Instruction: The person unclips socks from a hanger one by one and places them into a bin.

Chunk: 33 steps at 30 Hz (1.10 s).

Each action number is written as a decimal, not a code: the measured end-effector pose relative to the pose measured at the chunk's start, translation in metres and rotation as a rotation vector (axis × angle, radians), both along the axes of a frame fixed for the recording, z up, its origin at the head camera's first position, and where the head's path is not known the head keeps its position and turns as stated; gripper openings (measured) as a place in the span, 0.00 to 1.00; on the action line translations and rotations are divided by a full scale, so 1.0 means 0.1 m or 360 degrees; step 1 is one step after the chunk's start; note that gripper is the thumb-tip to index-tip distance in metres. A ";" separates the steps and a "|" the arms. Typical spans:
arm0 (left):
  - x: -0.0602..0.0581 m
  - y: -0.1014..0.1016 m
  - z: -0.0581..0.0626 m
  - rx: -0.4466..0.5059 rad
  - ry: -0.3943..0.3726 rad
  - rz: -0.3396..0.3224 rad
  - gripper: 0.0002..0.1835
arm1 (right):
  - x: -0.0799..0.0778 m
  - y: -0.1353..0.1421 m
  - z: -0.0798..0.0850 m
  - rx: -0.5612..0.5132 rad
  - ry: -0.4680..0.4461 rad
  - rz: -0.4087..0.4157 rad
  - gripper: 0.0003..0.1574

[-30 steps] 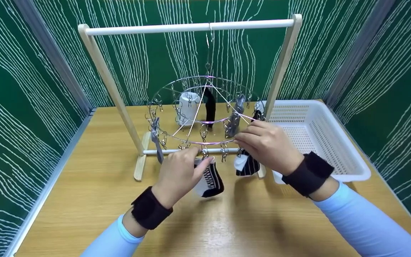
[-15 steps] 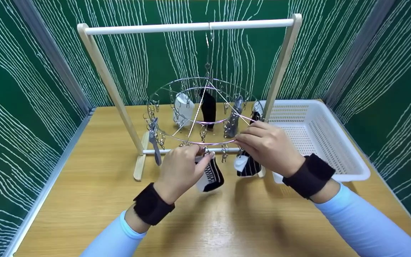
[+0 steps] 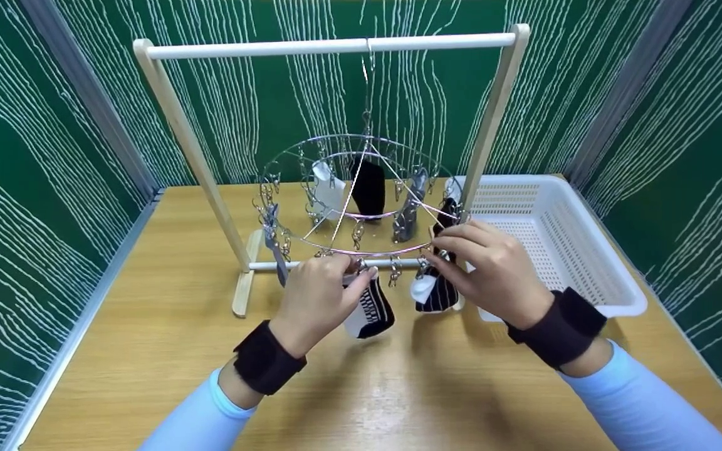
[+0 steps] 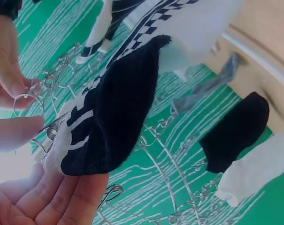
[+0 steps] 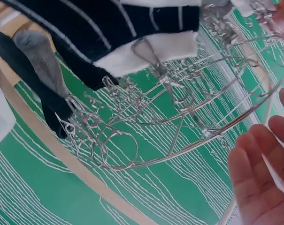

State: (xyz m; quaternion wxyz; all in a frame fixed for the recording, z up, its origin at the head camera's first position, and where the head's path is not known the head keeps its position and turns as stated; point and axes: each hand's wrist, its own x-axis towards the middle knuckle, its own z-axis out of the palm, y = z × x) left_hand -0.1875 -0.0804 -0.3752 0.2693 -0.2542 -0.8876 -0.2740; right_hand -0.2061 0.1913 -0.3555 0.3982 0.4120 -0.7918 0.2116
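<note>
My left hand [image 3: 314, 297] pinches a metal clip [image 4: 51, 132] at the front of a round wire sock hanger [image 3: 392, 253]. From that spot hangs a white sock [image 3: 370, 316] with black toe and checked pattern; my fingers touch its top edge. On the right side of the hanger, my right hand [image 3: 492, 272] has its fingers extended by the ring, with nothing gripped in the right wrist view. Just left of it hangs a black sock with white stripes [image 3: 439, 297]. Farther round hang white [image 3: 328, 194], black [image 3: 368, 191] and grey socks [image 3: 410, 216].
The hanger hooks over the white bar [image 3: 261, 49] of a wooden stand [image 3: 185, 144]. Behind the right hand sits a white slotted basket [image 3: 630, 307] on the wooden table [image 3: 160, 376]. Green walls with white lines enclose the back and sides.
My left hand rose slightly with the clip and sock, then stayed. My right hand has left the ring's front edge and shifted right, thumb and fingers spreading. The hanging socks turned a little.
</note>
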 end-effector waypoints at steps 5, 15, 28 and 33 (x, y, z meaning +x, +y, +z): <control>0.00 0.00 -0.01 -0.0002 -0.0002 -0.0005 0.15 | 0.11 0.00 -0.13 -0.0014 -0.0073 0.0011 0.13; -0.02 -0.01 -0.03 -0.0010 0.0042 0.0020 0.16 | 0.14 -0.13 -0.56 0.0010 -0.0456 0.0090 0.14; -0.02 -0.04 -0.05 -0.0006 0.0007 0.0033 0.14 | -0.03 -0.31 -0.87 0.0083 -0.1135 0.0055 0.19; -0.02 -0.04 -0.04 -0.0005 0.0005 0.0051 0.15 | -0.14 -0.37 -0.94 0.0056 -0.1302 0.0122 0.19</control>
